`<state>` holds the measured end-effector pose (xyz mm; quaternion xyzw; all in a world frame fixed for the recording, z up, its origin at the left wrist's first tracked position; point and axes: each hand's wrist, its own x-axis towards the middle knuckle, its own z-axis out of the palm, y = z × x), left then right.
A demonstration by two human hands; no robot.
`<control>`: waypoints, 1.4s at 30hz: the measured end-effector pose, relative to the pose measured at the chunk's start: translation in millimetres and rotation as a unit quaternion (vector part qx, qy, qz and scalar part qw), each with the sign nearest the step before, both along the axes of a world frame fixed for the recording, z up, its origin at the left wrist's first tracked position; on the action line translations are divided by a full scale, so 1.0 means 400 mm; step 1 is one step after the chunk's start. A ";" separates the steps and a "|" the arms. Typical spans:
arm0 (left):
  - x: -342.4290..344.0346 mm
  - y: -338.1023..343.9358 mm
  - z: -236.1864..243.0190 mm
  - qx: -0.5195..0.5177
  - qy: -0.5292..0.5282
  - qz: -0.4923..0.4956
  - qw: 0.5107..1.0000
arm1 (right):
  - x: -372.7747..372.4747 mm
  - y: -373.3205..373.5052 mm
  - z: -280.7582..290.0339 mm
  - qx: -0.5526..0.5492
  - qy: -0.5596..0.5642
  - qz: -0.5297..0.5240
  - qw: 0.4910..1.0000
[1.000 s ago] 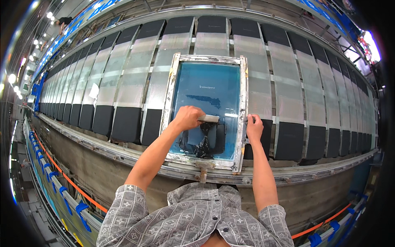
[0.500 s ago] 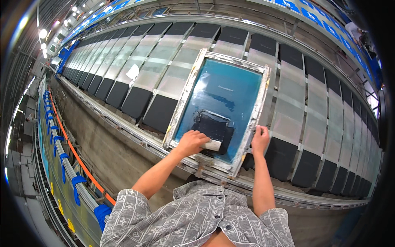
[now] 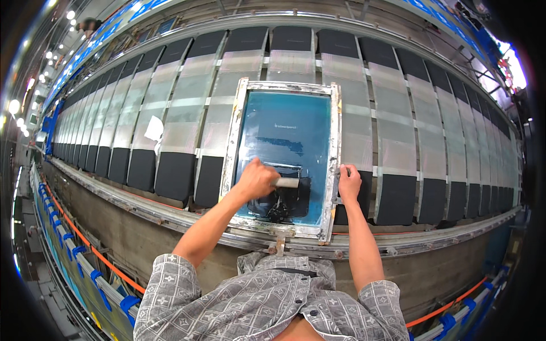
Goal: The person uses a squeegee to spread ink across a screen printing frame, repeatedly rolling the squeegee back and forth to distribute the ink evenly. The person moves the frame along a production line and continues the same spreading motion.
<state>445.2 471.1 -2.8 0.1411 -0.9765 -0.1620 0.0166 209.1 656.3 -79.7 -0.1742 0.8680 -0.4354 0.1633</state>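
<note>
In front of me a screen-printing frame [image 3: 232, 142] with worn, ink-stained rails lies over the row of panels. Its blue mesh [image 3: 284, 111] carries a pool of dark ink [image 3: 296, 203] toward the near end. My left hand [image 3: 257, 179] is closed around a squeegee [image 3: 288, 182] with a pale handle, standing over the inked part; its blade edge is hard to see. At the frame's right rail, my right hand [image 3: 350, 181] has its fingers pinched on the edge, near a small metal fitting.
Long panels with dark ends [image 3: 395, 199] run side by side to left and right. A white scrap [image 3: 154, 129] lies on one at left. A metal rail [image 3: 392, 250] passes along the near side. Behind on the left are an orange strip [image 3: 102, 250] and blue clips [image 3: 128, 304].
My left hand has pushed the squeegee away from the frame's near end, farther up the mesh. The whole view has turned slightly, so the frame appears straighter. My right hand stays at the right rail.
</note>
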 end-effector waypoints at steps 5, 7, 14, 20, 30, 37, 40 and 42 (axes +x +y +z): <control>-0.070 -0.092 -0.020 -0.044 -0.034 -0.030 0.998 | 0.011 -0.014 0.017 0.008 -0.009 0.000 1.000; -0.068 -0.088 -0.025 -0.042 -0.046 -0.030 0.998 | 0.018 -0.015 0.017 -0.003 -0.005 -0.005 1.000; 0.072 0.110 -0.021 -0.012 -0.062 -0.037 0.997 | -0.006 0.003 -0.017 0.011 -0.038 0.014 0.999; 0.026 0.037 0.022 -0.017 -0.099 -0.016 0.995 | -0.009 -0.013 0.041 0.008 -0.222 -0.024 0.975; 0.115 0.172 -0.070 -0.077 0.118 0.055 0.989 | -0.020 -0.009 -0.001 -0.024 -0.104 -0.027 0.994; 0.302 0.144 0.010 -0.070 0.049 0.081 0.993 | 0.137 -0.132 0.097 -0.060 -0.032 0.006 0.998; 0.408 0.013 0.019 -0.045 0.009 0.090 0.995 | 0.282 -0.215 0.044 -0.117 -0.007 0.022 0.993; 0.465 -0.048 0.044 -0.038 -0.020 0.086 0.995 | 0.355 -0.268 0.048 -0.133 -0.029 0.021 0.990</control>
